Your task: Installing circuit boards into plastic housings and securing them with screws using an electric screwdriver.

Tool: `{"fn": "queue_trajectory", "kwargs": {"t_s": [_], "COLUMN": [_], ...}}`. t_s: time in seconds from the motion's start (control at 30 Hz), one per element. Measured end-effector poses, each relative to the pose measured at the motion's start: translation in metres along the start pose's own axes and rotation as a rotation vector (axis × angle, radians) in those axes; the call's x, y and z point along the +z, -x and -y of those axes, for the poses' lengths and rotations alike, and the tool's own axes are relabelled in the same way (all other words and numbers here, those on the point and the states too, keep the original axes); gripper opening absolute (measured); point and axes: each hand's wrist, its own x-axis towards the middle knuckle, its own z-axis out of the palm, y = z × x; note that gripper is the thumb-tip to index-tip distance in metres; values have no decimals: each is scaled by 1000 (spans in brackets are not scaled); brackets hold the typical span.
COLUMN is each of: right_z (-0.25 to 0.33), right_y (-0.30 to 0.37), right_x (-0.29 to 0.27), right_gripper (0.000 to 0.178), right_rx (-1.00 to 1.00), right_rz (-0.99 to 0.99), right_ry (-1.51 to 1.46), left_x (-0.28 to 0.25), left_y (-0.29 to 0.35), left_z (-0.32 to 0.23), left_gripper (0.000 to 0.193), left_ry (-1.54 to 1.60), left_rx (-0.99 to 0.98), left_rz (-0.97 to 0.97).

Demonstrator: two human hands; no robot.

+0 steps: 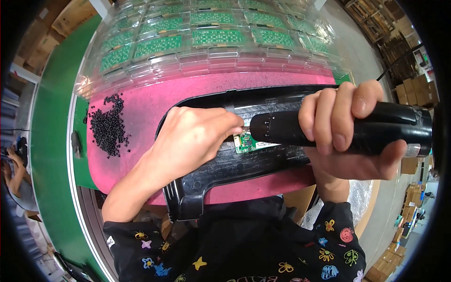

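My right hand (334, 115) is wrapped round a black electric screwdriver (278, 127), held lying nearly level with its bit pointing left. At the bit's tip, my left hand (190, 134) is closed in a pinch; what sits between its fingertips is too small and hidden to make out. Just below the tip, a small green circuit board (251, 146) lies inside a long, curved black plastic housing (244, 169). Part of the board is covered by the screwdriver and my left fingers. The housing rests on a pink mat (145, 108), its open side facing up.
A loose pile of small black screws (108, 127) lies at the mat's left. Clear plastic trays (211, 56) with several green circuit boards stand along the far side. Bubble wrap (359, 197) lies at the lower right. Another person's arm (18, 171) shows at the far left.
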Motion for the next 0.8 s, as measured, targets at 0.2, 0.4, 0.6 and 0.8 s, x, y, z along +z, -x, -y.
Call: {"fn": "queue_trajectory", "kwargs": {"t_s": [0.2,0.4,0.6,0.8], "right_z": [-15,-27,-31,-38], "right_y": [3,0,-20,-37], "right_x": [3,1,10,17], "right_gripper": [59,57,50,49], "right_rx": [110,128,245,324], "right_rz": [-154,-81,-11,109], "right_ry": [80,18,197,245], "left_x": [-8,-8,-6,-8], "left_y": [-1,-2,-1,5], "left_z": [-5,-7,-8,1], "left_gripper": [9,27,27,22], "left_ry": [135,-23,-43,7], "left_rx": [-287,-423,-469,-278], "left_rz": [-12,95,94,35]}}
